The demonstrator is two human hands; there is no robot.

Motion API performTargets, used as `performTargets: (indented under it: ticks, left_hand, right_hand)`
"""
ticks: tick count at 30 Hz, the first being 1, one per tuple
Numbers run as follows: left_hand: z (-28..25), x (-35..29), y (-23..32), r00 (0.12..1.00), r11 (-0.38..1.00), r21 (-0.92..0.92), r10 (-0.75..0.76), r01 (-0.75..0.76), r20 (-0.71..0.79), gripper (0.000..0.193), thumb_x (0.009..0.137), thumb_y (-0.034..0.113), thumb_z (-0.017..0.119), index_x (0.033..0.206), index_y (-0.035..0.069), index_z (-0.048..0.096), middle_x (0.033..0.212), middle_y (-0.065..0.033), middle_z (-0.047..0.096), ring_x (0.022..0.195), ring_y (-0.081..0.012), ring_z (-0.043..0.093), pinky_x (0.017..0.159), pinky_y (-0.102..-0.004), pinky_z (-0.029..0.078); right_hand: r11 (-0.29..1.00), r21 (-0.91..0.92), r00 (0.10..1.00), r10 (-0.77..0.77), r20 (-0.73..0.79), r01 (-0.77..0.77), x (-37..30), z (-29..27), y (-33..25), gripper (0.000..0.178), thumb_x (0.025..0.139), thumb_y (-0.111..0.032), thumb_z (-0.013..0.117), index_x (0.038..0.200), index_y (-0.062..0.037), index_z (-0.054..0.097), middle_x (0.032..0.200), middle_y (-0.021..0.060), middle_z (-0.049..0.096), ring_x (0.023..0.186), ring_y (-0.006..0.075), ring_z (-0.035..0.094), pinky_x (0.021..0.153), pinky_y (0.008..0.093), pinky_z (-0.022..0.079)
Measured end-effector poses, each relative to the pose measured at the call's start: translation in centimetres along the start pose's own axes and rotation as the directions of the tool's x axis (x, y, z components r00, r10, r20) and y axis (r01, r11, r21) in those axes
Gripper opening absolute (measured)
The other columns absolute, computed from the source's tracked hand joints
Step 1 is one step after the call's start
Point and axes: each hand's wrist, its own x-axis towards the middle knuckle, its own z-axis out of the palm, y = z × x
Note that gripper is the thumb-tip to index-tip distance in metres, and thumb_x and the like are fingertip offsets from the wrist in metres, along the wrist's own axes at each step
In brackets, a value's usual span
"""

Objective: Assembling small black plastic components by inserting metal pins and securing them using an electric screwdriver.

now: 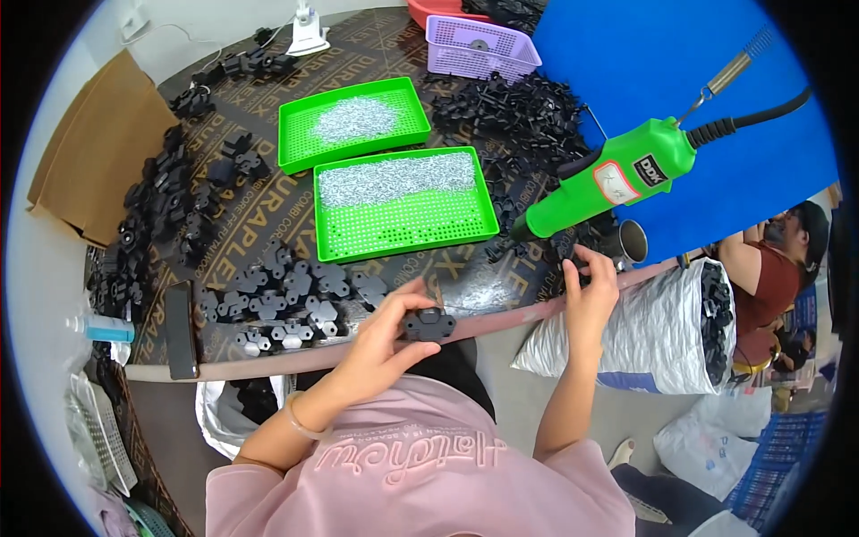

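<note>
Near the table's front edge my left hand (391, 333) is closed around a small black plastic part (430, 324) with a raised middle and holes in its side tabs. To the right, my right hand (591, 300) is at the table's edge beside the loose black pieces (506, 112). Its thumb and fingertips are bent toward each other; whatever is between them is too small to make out. A green electric screwdriver (608, 179) hangs tilted above this hand from a spring. Nearby stand two green perforated trays (403, 234) holding small silvery pieces, probably screws.
More black parts (291, 282) lie in rows at the left, beside a dark phone (181, 329). A purple basket (483, 49) stands at the back. A metal cup (631, 242) is at the right edge, above a white sack (626, 336) of black parts. Another person (761, 286) sits at right.
</note>
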Motion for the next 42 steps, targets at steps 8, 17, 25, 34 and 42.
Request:
performTargets:
  ticks: [8, 17, 25, 34, 42]
  left_hand:
    - [-1.8, -1.2, 0.7, 0.995, 0.999, -0.021, -0.049, 0.047, -0.083, 0.052, 0.086, -0.006, 0.073, 0.132, 0.001, 0.051, 0.134, -0.0151, 0.058, 0.117, -0.0191, 0.061, 0.086, -0.0319, 0.061]
    - [0.2, 0.4, 0.7, 0.993, 0.996, -0.078, -0.046, 0.038, -0.105, 0.052, 0.084, -0.007, 0.073, 0.132, 0.002, 0.055, 0.128, -0.0116, 0.057, 0.103, -0.0165, 0.061, 0.07, -0.0253, 0.064]
    - [0.4, 0.8, 0.9, 0.995, 0.997, -0.065, -0.055, 0.05, -0.085, 0.054, 0.083, -0.006, 0.074, 0.134, 0.001, 0.055, 0.128, -0.0113, 0.06, 0.104, -0.0165, 0.065, 0.063, -0.0254, 0.062]
    - [0.4, 1.0, 1.4, 0.991, 0.989, 0.128, 0.081, -0.067, -0.103, 0.051, 0.082, -0.003, 0.076, 0.129, 0.002, 0.059, 0.123, -0.0121, 0.062, 0.089, -0.0192, 0.068, 0.059, -0.0267, 0.059]
    - [1.2, 0.9, 0.8, 0.966, 0.992, 0.125, 0.024, 0.009, -0.258, 0.051, 0.076, 0.0, 0.083, 0.115, -0.002, 0.05, 0.124, -0.0181, 0.065, 0.093, -0.0251, 0.073, 0.061, -0.0302, 0.062]
  right_hand:
    - [0.962, -0.223, 0.987, -0.155, 0.034, 0.158, 1.3, 2.4, 1.9, 0.018, 0.087, -0.018, 0.076, 0.098, -0.0042, 0.073, 0.102, 0.0104, 0.066, 0.097, 0.0325, 0.059, 0.085, 0.0418, 0.048]
    - [0.826, 0.531, 0.981, 0.169, 0.09, -0.191, 0.5, 0.2, -0.9, 0.018, 0.103, -0.017, 0.059, 0.11, -0.0015, 0.065, 0.091, -0.0004, 0.062, 0.07, 0.0049, 0.049, 0.062, 0.0202, 0.038]
    - [0.484, 0.735, 0.783, -0.148, 0.604, -0.475, -3.0, -0.5, -5.5, 0.018, 0.098, -0.013, 0.066, 0.111, 0.0, 0.069, 0.093, -0.0018, 0.064, 0.071, 0.0021, 0.052, 0.06, 0.0177, 0.038]
    - [0.469, 0.697, 0.661, -0.273, 0.698, -0.542, -2.8, 1.5, -7.9, 0.021, 0.097, -0.007, 0.067, 0.117, 0.0009, 0.067, 0.091, -0.0021, 0.064, 0.079, 0.0026, 0.054, 0.067, 0.0193, 0.041]
    - [0.218, 0.695, 0.668, -0.19, 0.719, -0.685, -3.7, 1.5, -8.3, 0.048, 0.1, -0.009, 0.059, 0.145, -0.0005, 0.044, 0.099, 0.0087, 0.065, 0.067, 0.0162, 0.068, 0.051, 0.0229, 0.054]
